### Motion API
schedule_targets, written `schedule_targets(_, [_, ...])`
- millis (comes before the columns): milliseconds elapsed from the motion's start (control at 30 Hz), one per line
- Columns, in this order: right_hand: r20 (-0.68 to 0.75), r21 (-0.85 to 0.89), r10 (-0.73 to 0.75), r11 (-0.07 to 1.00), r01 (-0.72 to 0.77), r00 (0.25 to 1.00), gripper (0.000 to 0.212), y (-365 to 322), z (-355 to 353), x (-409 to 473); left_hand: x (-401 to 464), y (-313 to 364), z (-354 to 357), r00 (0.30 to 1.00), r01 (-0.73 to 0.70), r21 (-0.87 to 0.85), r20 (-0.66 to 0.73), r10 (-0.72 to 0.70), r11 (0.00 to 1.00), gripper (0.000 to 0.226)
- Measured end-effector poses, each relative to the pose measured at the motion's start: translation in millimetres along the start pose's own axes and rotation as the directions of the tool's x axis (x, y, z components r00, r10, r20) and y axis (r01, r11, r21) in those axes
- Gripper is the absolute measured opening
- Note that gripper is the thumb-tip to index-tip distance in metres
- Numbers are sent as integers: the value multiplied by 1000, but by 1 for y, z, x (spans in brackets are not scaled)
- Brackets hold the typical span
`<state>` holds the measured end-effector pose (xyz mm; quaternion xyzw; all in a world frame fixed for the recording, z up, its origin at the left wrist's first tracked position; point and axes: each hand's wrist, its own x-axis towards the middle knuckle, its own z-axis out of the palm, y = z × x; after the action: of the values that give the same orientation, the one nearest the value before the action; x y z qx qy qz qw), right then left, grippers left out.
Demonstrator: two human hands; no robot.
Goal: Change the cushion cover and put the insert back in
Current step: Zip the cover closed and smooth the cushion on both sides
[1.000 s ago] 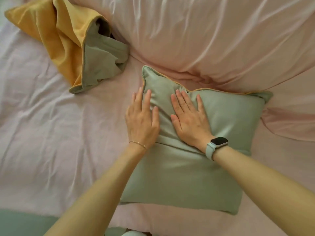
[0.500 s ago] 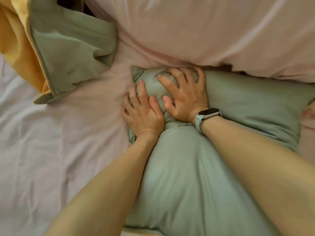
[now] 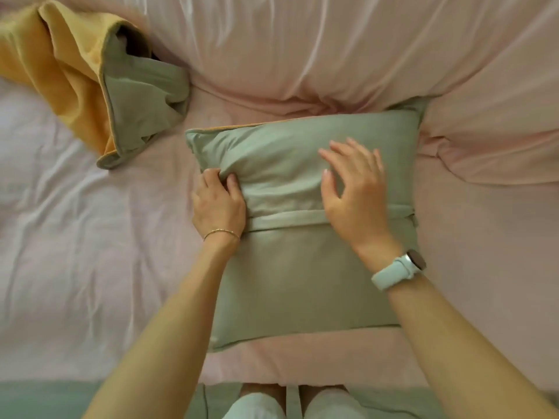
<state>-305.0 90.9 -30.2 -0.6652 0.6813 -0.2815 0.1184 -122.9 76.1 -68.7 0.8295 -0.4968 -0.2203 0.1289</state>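
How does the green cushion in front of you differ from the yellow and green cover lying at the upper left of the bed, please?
The green cushion is plump and square, lying flat; the yellow and green cover is limp and crumpled in a heap. The cushion shows almost only green, with thin yellow piping along its top edge, while the cover shows broad yellow fabric beside green. The left hand pinches the cushion's fabric; nothing touches the cover. Both lie on the pink sheet and share a sage green.

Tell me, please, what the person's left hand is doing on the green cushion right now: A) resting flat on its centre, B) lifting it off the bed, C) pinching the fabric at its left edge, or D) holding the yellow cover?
C: the left hand pinches a fold of fabric at the left edge of the green cushion.
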Motion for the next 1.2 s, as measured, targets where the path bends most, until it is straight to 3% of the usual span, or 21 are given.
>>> schedule_targets(100, [-129, -215, 283, 928, -305, 951, 44, 32, -36, -63, -16, -7, -28, 1000, -25, 68, -2, 25, 997, 30])
schedule_targets(167, [8, -229, 554, 812, -537, 833, 62, 35, -37, -93, -33, -17, -41, 1000, 15, 70, -8, -15, 997, 29])
schedule_targets(233, [178, -202, 675, 737, -645, 716, 69, 35, -25, -105, -57, -30, -51, 991, 131, 41, 2, -131, 991, 34])
schedule_targets(333, [229, -256, 598, 798, -545, 768, 61, 44, -10, -85, -104, -43, -58, 965, 254, 28, 61, -255, 967, 48])
schedule_targets(433, [259, -286, 563, 821, -494, 785, 35, 54, -11, -54, -123, -48, -61, 969, 229, 133, 66, -239, 964, 64])
schedule_targets(533, [193, -196, 448, 889, -414, 873, 28, 41, -15, -41, -103, -32, -68, 999, -43, 221, 34, 36, 974, 74])
schedule_targets(633, [176, 17, 108, 993, -113, 978, 25, 27, -26, -26, -82, 5, -70, 890, -454, 208, 132, 435, 866, 72])
schedule_targets(700, [269, 164, -134, 982, 91, 954, 21, 18, -41, -7, -72, 27, -74, 840, -540, 201, 192, 507, 817, 69])
schedule_targets(767, [337, 238, -319, 939, 248, 886, 21, 9, -51, 17, -72, 29, -83, 888, -461, 300, 158, 433, 836, 68])
schedule_targets(833, [420, 217, -377, 925, 312, 825, 25, -3, -52, 32, -87, 13, -91, 937, -348, 316, 84, 339, 883, 64])
schedule_targets(933, [558, 32, -278, 949, 314, 782, 37, -15, -35, 28, -101, -20, -86, 951, -247, 363, 266, 154, 898, 56])
schedule_targets(1000, [510, -98, -139, 971, 217, 849, 43, -14, -23, 10, -88, -26, -79, 951, -208, 399, 297, 89, 893, 49])
schedule_targets(1067, [394, -184, 100, 983, -28, 914, 48, -6, -17, -10, -66, -15, -72, 962, -250, 331, 191, 195, 910, 50])
schedule_targets(1133, [338, -234, 324, 938, -254, 883, 55, 4, -14, -27, -45, 5, -64, 914, -406, 273, 141, 381, 872, 66])
schedule_targets(1200, [344, -293, 462, 880, -374, 818, 63, 10, -12, -43, -26, 21, -49, 867, -484, 259, 272, 418, 836, 65])
